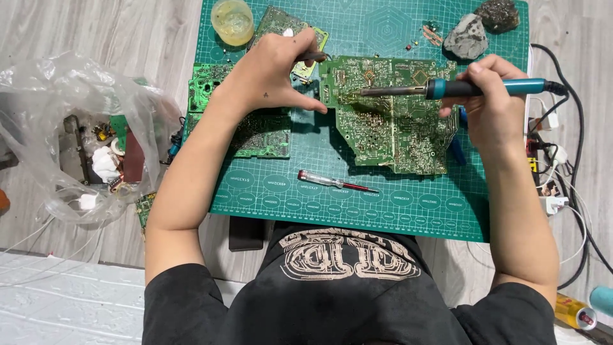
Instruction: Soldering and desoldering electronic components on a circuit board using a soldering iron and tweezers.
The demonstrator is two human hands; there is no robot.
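Right hand [490, 96] holds the teal soldering iron [460, 88] in a closed grip.
Tip touches the large green circuit board [389, 115]; left hand [274, 70] pins the board's edge, fingers curled round a thin tool.

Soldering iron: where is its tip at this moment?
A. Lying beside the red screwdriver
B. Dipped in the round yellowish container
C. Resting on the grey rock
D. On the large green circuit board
D: the right hand holds the soldering iron level, its tip on the large green circuit board.
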